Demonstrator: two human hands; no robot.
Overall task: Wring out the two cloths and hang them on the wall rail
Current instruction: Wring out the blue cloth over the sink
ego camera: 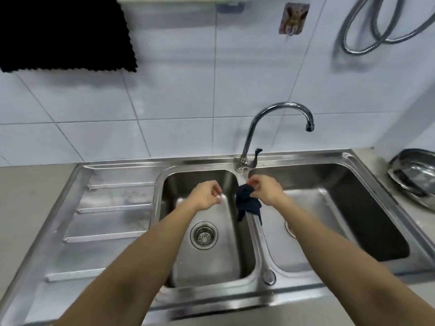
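A black zigzag-edged cloth [63, 36] hangs flat against the white tiled wall at upper left. Over the left steel basin [226, 262], the left hand [207, 195] hovers with fingers loosely curled, holding nothing. Beside it, a crumpled dark navy cloth [248, 203] drapes over the steel divider [256, 234] between the basins, pinched at its top by the right hand [266, 190]. Behind stands a curved chrome tap [273, 123]. A round steel bowl [415, 177] sits on the counter far right.
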